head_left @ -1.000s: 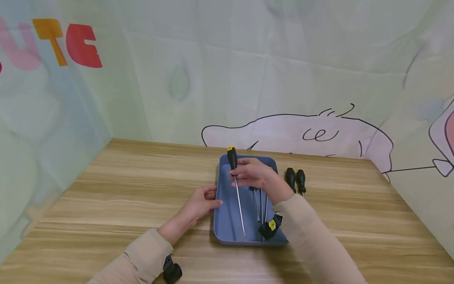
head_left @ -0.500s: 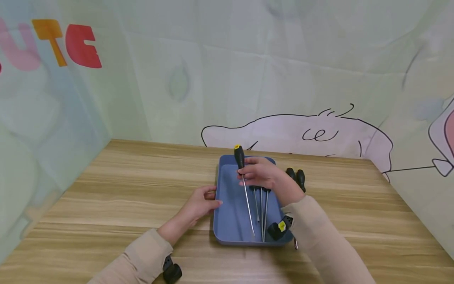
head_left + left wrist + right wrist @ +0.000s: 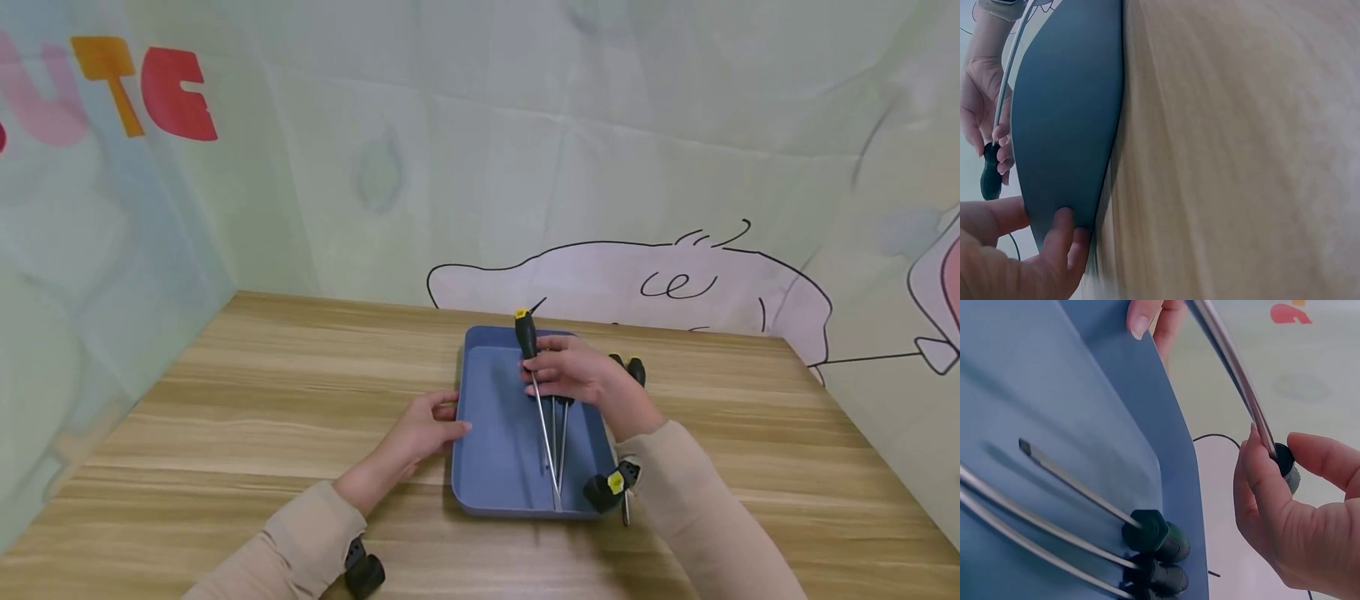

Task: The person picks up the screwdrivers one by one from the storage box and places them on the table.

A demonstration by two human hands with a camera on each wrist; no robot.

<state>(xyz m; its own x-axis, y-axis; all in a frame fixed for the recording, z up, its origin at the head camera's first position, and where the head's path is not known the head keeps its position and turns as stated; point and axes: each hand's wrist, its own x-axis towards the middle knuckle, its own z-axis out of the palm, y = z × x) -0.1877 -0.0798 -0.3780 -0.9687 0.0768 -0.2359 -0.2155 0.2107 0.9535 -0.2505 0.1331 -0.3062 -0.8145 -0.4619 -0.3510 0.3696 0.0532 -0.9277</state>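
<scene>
Left wrist view gives me the outer left wall of the blue tray [image 3: 1066,112], mostly lost in the head view. Right wrist view gives three screwdrivers [image 3: 1159,534] lying inside it, handles bunched at the far end, one flat tip showing; in the head view my right hand [image 3: 570,372] covers most of those handles. Head view alone gets two loose screwdrivers [image 3: 637,372] on the wood table [image 3: 300,367], just right of the tray, mostly behind my right arm [image 3: 697,500].

Left hand [image 3: 422,429]: pinching the tray's left rim, thumb over the top and on the inside, fingers pressed to the outer wall. Right hand: thumb and fingers pinch the held screwdriver [image 3: 527,335] low on its black handle, where the shaft starts. It's above the tray, right of middle, yellow-marked end up and away from me, shaft slanting down to the near end. Can't tell if the tip touches.

Table runs wide left of my left hand. Tray's left half has room; the three lie in the right half. Far table edge is near the tray, cloth backdrop [image 3: 480,167] behind. Right side: tight gap between tray and loose pair.
</scene>
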